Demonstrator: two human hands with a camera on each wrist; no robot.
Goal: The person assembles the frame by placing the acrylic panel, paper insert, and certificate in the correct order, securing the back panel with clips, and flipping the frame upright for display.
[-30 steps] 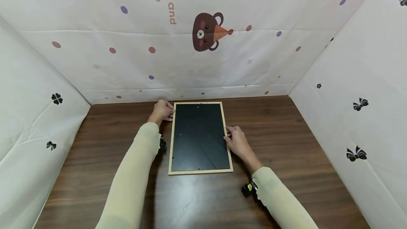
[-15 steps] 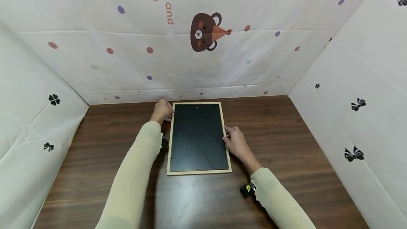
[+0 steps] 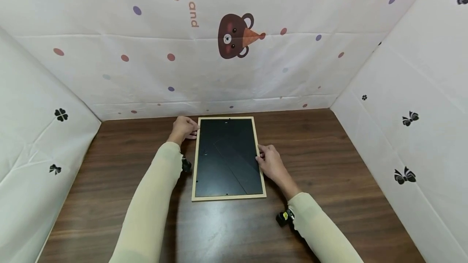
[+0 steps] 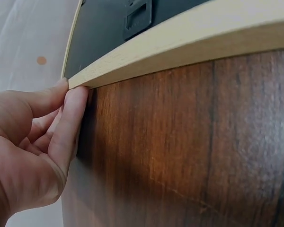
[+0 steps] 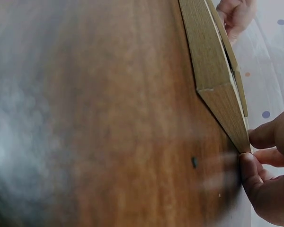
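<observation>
A picture frame [image 3: 229, 157] with a pale wooden border and black backing lies back side up on the brown table, near the back wall. My left hand [image 3: 183, 128] is at its left edge, close to the far corner; in the left wrist view the thumb and a finger pinch the wooden border [image 4: 180, 45]. On the right edge, about midway along, my right hand [image 3: 272, 163] holds the border between thumb and fingers, and in the right wrist view its fingertips [image 5: 250, 163] touch the rim. The front of the frame faces down and is hidden.
Brown wood-grain table [image 3: 329, 182] surrounds the frame. A white cloth wall [image 3: 146, 72] with dots and a bear print rises close behind it; more white cloth stands at left and right. A small dark speck [image 5: 194, 162] is on the wood.
My left hand has shifted slightly left, and its fingers show more fully than half a second ago. The frame and my right hand stay nearly still; the head view has drifted a little.
</observation>
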